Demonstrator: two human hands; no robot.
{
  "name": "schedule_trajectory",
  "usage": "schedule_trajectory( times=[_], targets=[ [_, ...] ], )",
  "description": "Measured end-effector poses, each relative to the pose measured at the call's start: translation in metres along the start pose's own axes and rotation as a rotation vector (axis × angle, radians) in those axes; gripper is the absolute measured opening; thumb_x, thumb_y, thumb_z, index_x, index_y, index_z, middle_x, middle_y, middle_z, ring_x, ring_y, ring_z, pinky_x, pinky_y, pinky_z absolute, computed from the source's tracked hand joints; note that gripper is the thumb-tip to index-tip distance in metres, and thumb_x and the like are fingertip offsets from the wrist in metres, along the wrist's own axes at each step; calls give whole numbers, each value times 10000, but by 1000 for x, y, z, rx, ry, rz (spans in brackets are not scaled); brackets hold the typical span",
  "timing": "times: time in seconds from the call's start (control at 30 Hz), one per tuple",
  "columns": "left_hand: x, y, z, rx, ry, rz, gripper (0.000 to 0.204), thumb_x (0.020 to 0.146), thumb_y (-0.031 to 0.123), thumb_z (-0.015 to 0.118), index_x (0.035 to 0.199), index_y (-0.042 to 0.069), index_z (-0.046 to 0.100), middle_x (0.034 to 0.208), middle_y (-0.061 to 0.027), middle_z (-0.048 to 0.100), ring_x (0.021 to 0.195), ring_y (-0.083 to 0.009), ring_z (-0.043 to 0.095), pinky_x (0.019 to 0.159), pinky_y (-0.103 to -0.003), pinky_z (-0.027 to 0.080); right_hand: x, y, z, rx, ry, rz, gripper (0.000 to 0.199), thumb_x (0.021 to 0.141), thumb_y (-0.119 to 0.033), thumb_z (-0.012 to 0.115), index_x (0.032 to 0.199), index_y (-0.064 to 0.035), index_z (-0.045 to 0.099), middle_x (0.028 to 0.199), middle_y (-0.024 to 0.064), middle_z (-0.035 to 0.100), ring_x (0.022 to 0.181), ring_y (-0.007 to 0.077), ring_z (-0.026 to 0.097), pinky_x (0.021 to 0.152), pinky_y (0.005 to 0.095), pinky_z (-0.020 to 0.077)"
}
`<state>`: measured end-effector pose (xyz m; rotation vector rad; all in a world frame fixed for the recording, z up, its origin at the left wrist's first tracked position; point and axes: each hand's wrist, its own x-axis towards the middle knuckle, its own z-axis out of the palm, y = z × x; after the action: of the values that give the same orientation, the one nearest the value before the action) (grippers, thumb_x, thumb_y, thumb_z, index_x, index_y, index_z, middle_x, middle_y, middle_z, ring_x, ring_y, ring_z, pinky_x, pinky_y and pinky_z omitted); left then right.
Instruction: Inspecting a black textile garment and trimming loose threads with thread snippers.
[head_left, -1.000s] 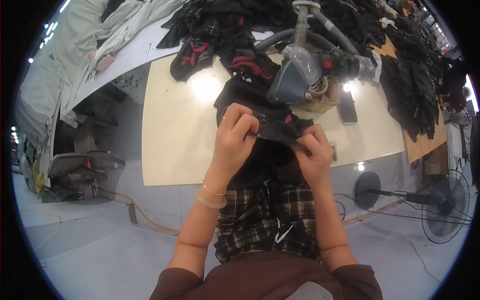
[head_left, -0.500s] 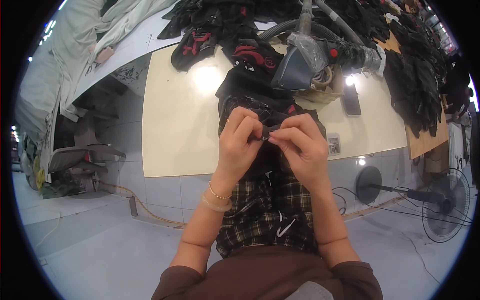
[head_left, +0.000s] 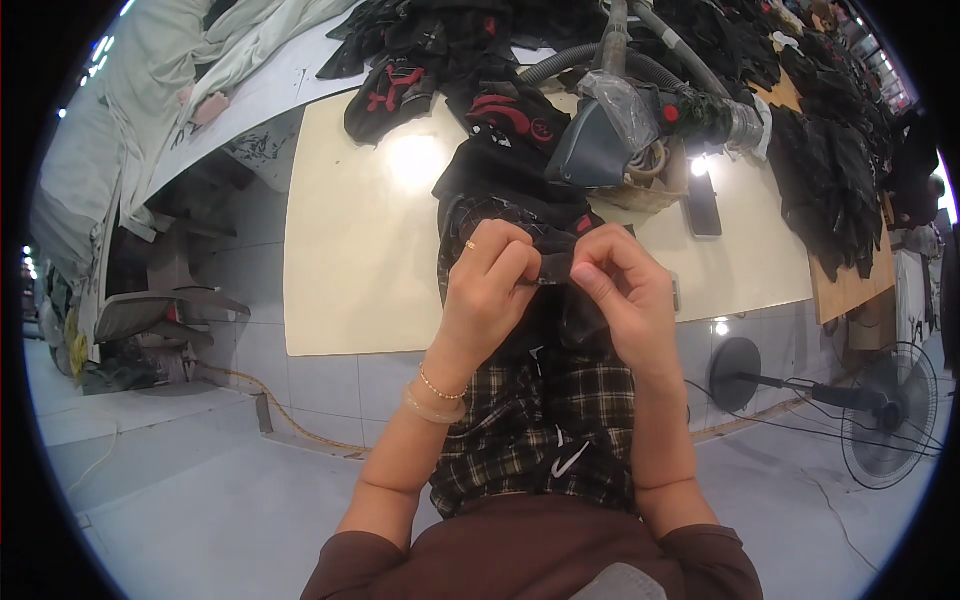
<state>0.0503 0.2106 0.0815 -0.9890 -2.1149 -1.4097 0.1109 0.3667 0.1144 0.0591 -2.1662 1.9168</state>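
With left hand and right hand pinched, grips black garment over near edge of cream table, apparently to steady it.

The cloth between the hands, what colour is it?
The cloth is mostly black, with a little red; the head view shows it best.

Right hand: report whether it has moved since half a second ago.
Yes: judged against the phone on the table, the right hand has shifted rightward, narrowing the sideways gap.
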Motion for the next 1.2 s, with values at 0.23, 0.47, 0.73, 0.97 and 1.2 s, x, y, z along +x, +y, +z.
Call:
schedule_trajectory(
  times=[0.23, 0.47, 0.73, 0.97, 1.2],
  targets=[
    [-2, -1, -2, 20, 17, -36, 272, 577, -158, 625, 745, 18, 503, 824, -96, 511, 738, -275, 539, 613, -351, 449, 9, -7, -3, 140, 246, 25, 107, 894, -52, 649, 839, 20, 592, 819, -9, 549, 744, 56, 480, 681, 199, 381],
    [0, -4, 2, 20, 41, -31, 281, 566, -150, 625, 739, 22, 487, 825, -76, 526, 699, -213, 520, 597, -282, 434, 26, 19, 1, 323, 315, 179, 144, 905, -88, 652, 951, 38, 705, 798, 10, 619, 767, 74, 536, 714, 215, 419],
    [5, -3, -2, -22, 11, -51, 267, 584, -155, 622, 745, 20, 501, 816, -91, 508, 722, -266, 535, 597, -350, 446, 15, 10, -4, 49, 72, 103, 114, 864, -78, 688, 933, 9, 707, 842, 9, 609, 737, 64, 525, 699, 223, 423],
    [14, 5, -9, -85, -127, -165, 288, 580, -152, 637, 758, 1, 469, 764, -74, 492, 651, -202, 496, 552, -281, 409, 7, 1, 6, -650, 3, -460, 154, 723, -22, 736, 858, -26, 662, 805, 62, 574, 738, 259, 552, 678, 339, 463],
    [12, 6, -12, -104, -141, -197, 294, 586, -150, 644, 754, 0, 455, 751, -70, 476, 645, -200, 482, 551, -283, 403, 7, 7, 6, -459, 80, -394, 133, 780, 9, 684, 878, -2, 594, 789, 74, 551, 746, 248, 531, 657, 330, 437]
  ],
)
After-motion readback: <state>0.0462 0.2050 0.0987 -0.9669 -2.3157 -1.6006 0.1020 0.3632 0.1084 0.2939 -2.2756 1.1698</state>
